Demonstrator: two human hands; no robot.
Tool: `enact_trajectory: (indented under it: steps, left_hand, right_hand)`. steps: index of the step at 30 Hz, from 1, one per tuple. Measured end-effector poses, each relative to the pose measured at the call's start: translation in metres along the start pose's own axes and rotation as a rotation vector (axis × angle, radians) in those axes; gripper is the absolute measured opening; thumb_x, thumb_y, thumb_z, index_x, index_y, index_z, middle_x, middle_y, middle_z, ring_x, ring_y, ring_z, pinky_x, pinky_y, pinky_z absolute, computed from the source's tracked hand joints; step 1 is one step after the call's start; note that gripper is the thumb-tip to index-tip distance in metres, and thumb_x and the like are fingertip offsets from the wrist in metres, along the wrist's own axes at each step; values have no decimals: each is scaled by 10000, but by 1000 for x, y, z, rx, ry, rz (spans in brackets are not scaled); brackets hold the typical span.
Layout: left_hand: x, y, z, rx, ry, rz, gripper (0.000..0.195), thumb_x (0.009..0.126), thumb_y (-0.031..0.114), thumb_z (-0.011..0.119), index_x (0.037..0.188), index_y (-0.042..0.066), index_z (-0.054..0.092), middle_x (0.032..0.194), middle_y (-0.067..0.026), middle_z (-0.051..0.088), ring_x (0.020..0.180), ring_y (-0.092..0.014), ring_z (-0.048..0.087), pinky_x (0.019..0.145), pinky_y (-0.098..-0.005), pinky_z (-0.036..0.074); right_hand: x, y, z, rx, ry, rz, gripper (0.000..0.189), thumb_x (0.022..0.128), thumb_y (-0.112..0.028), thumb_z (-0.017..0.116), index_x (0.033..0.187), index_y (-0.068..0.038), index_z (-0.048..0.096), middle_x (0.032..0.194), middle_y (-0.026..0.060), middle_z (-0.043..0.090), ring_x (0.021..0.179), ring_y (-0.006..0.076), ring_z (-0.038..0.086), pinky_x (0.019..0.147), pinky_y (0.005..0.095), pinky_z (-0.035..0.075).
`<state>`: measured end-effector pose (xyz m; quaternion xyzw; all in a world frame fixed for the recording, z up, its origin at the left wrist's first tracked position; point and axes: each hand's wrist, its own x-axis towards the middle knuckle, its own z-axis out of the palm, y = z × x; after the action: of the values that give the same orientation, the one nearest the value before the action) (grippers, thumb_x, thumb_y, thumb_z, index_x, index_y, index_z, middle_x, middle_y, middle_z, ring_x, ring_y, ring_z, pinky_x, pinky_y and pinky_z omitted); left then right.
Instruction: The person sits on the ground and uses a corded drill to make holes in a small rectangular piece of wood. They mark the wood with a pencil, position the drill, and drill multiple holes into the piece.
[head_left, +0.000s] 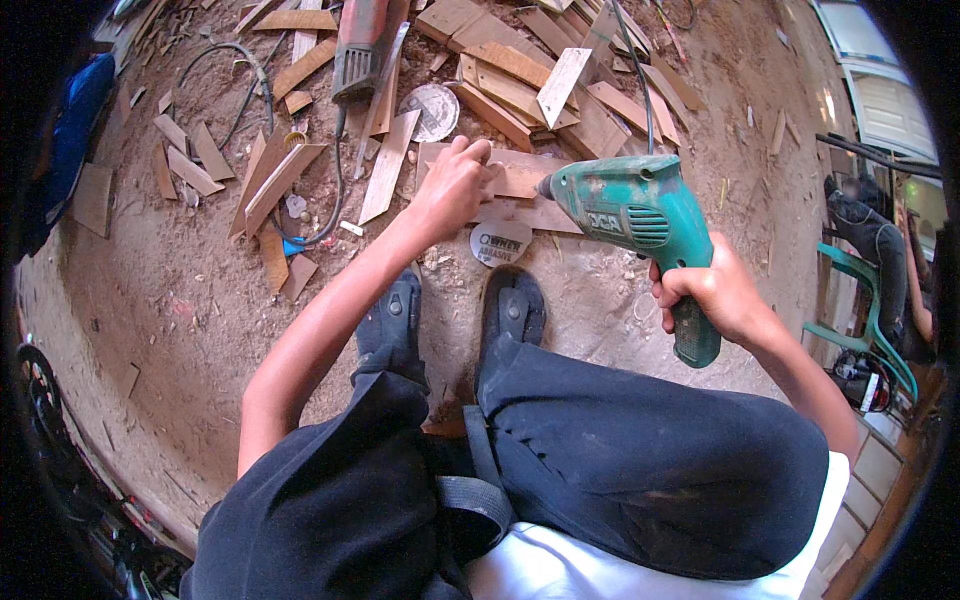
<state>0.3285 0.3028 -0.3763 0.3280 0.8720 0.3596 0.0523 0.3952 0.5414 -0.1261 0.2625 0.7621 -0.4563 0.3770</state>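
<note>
My right hand (709, 289) grips the handle of a green DCA electric drill (630, 202), held sideways with its chuck pointing left. The chuck end meets the right end of a small wood piece (517, 181); the bit's tip is hard to make out. This piece lies on a wider flat board (536, 214) on the ground. On the piece's left end rests my left hand (454, 184), fingers curled down around it and fingertips partly hidden. Just in front of my sandals is a round abrasive disc (501, 243) bearing writing.
Wood offcuts (517, 82) lie heaped beyond the board. A red corded power tool (360, 56) and a second disc (430, 112) are at upper left. The drill's cord (641, 75) runs away over the scraps. Far right, a person (870, 232) is near a green plastic chair (855, 262).
</note>
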Motion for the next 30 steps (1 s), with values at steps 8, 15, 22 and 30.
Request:
enact_trajectory:
  steps: [8,15,22,30]
  left_hand:
    - [0,6,-4,5,-16,1,392,706,99,735,1083,-4,706,1012,-110,564,965,-293,492,867,-377,469]
    - [-2,-2,0,34,-4,41,372,732,120,714,1089,16,705,1003,-105,565,951,-291,490,863,-373,470]
    - [-2,0,0,35,3,23,375,710,102,717,1076,26,705,1009,-101,566,958,-294,496,865,-375,469]
    - [-2,1,0,21,4,10,408,694,92,738,1097,37,704,1023,-92,563,957,-287,494,872,-377,469]
  right_hand:
    - [1,-3,1,-20,-13,-12,90,672,-45,625,694,4,553,603,83,580,485,194,620,473,332,499]
    - [3,-8,-2,18,-27,6,93,682,-42,628,698,2,547,614,89,583,484,199,618,469,335,499]
    - [2,-6,0,-25,-23,-5,101,686,-32,633,719,11,548,620,81,587,496,199,632,470,332,511]
    - [4,-4,-2,25,-18,-15,108,686,-25,632,729,14,541,623,89,586,491,204,630,465,335,512]
